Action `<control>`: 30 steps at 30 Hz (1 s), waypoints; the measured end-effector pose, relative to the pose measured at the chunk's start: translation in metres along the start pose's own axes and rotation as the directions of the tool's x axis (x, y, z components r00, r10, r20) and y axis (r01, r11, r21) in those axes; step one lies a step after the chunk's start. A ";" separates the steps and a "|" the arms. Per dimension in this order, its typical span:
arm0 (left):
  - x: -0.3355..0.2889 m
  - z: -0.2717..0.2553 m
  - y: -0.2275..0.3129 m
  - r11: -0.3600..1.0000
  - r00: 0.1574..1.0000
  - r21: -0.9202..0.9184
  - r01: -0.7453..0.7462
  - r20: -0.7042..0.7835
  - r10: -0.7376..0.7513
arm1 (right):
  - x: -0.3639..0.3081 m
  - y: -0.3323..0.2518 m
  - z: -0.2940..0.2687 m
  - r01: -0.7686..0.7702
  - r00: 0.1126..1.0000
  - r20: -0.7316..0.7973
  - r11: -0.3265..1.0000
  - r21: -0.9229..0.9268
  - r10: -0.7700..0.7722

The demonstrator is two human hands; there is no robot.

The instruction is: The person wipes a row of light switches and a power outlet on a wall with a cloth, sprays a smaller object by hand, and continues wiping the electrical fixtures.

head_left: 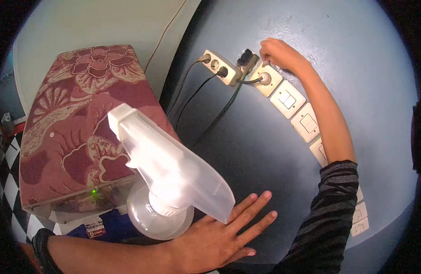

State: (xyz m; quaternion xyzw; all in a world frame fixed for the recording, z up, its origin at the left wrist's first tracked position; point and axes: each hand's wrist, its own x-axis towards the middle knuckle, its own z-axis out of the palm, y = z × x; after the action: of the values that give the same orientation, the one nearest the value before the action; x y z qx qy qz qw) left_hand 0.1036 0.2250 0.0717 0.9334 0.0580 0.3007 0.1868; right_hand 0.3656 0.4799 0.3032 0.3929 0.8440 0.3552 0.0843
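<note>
The left hand (219, 239) is lying open and flat against the blue wall (338, 68), its fingers spread and pointing toward two o'clock, gripping nothing. Just above its wrist, at about ten o'clock from the hand, a translucent white spray bottle (167, 176) is standing close to the camera, its trigger head pointing toward ten o'clock; whether it is touching the hand I cannot tell.

The right hand (279, 54) is reaching up to one o'clock in the picture, its fingers curled and pinching at the top edge of a cream wall socket (266, 79) where a dark plug (246, 58) is sitting. What exactly the fingers are gripping is too small to tell. A dark cable is running from the socket face down toward seven o'clock.

At nine o'clock from the socket a cream extension block (221, 67) is hanging on the wall with two cords plugged in. From the socket toward five o'clock a row of cream light switches (288, 99) is running down the wall, partly behind the striped sleeve (331, 214).

At the left, a box under a maroon flowered cloth (82, 114) is showing a small green light (94, 192) near its lower edge.
</note>
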 end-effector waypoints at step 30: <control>-0.008 0.000 0.005 0.995 0.992 -0.074 0.062 -0.109 -0.070 | 0.024 -0.032 0.034 0.015 0.972 0.235 1.000 -0.006 -0.013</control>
State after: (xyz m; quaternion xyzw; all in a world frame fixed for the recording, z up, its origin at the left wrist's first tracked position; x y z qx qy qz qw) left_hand 0.0968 0.2183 0.0694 0.9055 0.0887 0.3479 0.2260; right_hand 0.3443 0.5014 0.2603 0.4260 0.8295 0.3086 0.1876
